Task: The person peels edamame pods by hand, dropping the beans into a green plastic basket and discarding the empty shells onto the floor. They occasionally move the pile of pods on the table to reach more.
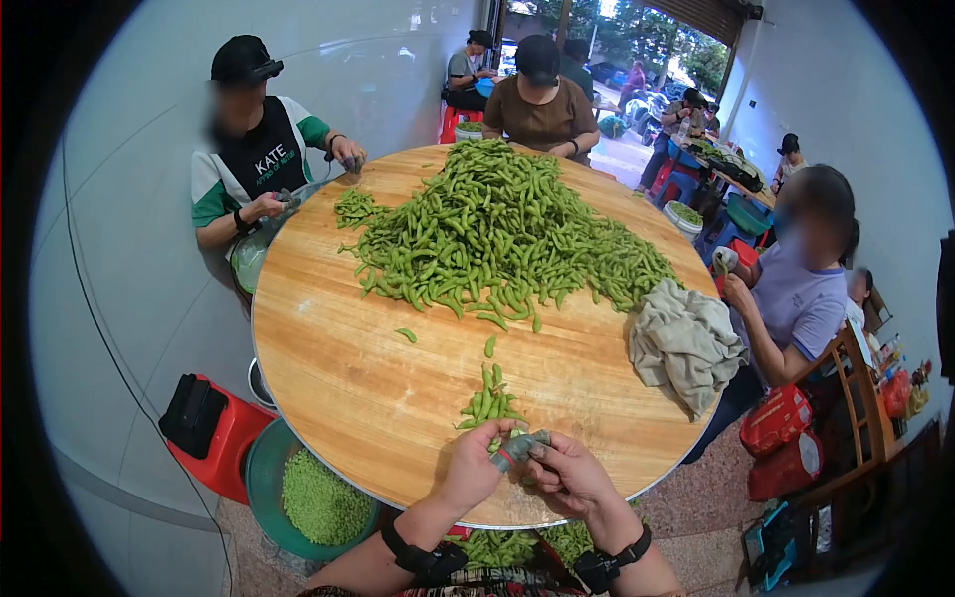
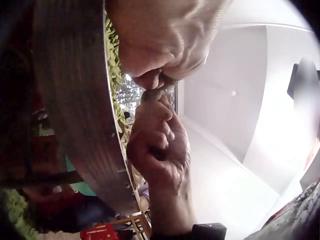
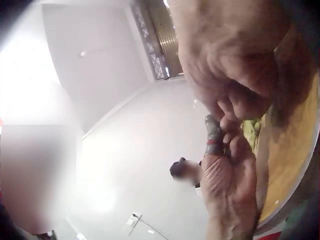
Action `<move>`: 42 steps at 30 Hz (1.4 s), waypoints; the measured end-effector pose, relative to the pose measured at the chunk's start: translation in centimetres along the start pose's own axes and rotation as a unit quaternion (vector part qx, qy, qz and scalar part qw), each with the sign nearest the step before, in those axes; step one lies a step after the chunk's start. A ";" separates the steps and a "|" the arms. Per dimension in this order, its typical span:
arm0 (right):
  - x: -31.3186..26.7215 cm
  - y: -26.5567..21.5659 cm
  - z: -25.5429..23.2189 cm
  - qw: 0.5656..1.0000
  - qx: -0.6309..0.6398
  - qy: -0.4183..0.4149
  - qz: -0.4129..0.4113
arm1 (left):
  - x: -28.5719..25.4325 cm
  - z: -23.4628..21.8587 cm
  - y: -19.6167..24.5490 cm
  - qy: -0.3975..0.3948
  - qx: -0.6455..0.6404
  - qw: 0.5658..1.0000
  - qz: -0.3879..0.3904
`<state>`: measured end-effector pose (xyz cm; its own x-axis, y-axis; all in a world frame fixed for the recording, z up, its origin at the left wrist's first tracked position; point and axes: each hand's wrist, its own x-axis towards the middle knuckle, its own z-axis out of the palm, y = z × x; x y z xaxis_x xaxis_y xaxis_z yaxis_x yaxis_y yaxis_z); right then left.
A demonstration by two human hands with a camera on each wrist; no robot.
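Close to the near edge of the round wooden table point(image 1: 328, 348), both hands meet at the fingertips. My left hand point(image 1: 477, 466) pinches a green soybean pod point(image 1: 517, 432), its thumb in a grey cover point(image 3: 213, 135) with a red band. Curled fingers of my right hand point(image 1: 575, 476) pinch at the same pod, which the fingers mostly hide. In the left wrist view the right hand point(image 2: 160, 145) points up to the left fingertips. Just beyond the hands lies a small group of pods point(image 1: 487, 401), with a big heap of pods point(image 1: 497, 219) farther back.
A crumpled grey cloth point(image 1: 681, 338) lies at the table's right edge. Below left stand a green tub point(image 1: 261, 468) of shelled beans and a red stool point(image 1: 224, 448) with a black case. More pods point(image 1: 497, 547) show below the near edge. Other people sit around the table.
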<state>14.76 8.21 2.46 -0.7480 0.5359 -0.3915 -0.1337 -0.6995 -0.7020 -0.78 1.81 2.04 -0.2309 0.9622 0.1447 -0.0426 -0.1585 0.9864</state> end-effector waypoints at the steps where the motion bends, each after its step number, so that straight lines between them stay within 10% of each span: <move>1: -0.1 0.0 0.1 1.000 -0.001 0.001 -0.001 | 0.0 0.0 -0.2 0.000 -0.001 1.000 0.001; 4: -0.3 0.0 0.3 0.989 -0.139 0.037 -0.033 | 0.1 0.0 -0.2 -0.015 -0.012 1.000 0.022; 6: -0.2 -0.8 0.6 0.800 -0.501 0.182 -0.276 | 0.2 0.2 0.5 -0.008 0.186 0.975 0.125; 10: -0.5 -1.7 -0.3 0.898 -0.366 0.061 -0.234 | -0.1 0.7 0.9 0.003 0.202 0.978 0.060; 19: 0.2 -1.2 0.4 0.815 -0.486 0.123 -0.292 | -0.3 1.1 -0.2 -0.034 0.218 0.968 0.117; 23: 1.1 0.0 -0.8 0.919 -0.274 0.099 -0.266 | -0.1 0.6 0.6 -0.059 0.257 0.947 0.183; 25: -0.3 -0.9 0.0 0.995 0.004 0.018 -0.102 | 0.2 0.5 1.0 -0.082 0.249 0.932 0.250; 29: -0.3 0.4 -0.1 0.987 0.120 0.021 -0.100 | 0.2 0.2 0.8 -0.082 0.218 0.939 0.253; 33: -0.2 0.4 0.6 0.986 0.097 0.060 -0.125 | -0.2 0.2 0.7 -0.064 0.104 0.989 0.086; 34: -0.3 0.2 0.8 0.987 0.064 0.067 -0.129 | -0.5 -0.1 0.1 -0.100 -0.064 0.990 -0.080; 38: -2.2 -1.9 0.5 0.957 -0.258 -0.052 -0.125 | -2.9 -4.7 1.6 -0.036 -0.370 0.903 -0.215; 39: -2.2 -2.1 0.5 0.877 -0.443 -0.143 -0.120 | -3.9 -6.4 1.5 -0.003 -0.381 0.907 -0.177; 42: 0.1 -2.8 1.4 0.784 -0.593 0.048 -0.177 | -7.1 -11.8 1.5 0.163 -0.300 0.939 -0.039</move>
<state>14.14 9.53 5.22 -0.7404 0.6703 -0.0501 0.4191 0.4020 -0.8141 -10.68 -7.91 1.62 -0.4859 0.8723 -0.0550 -0.5893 -0.2805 0.7576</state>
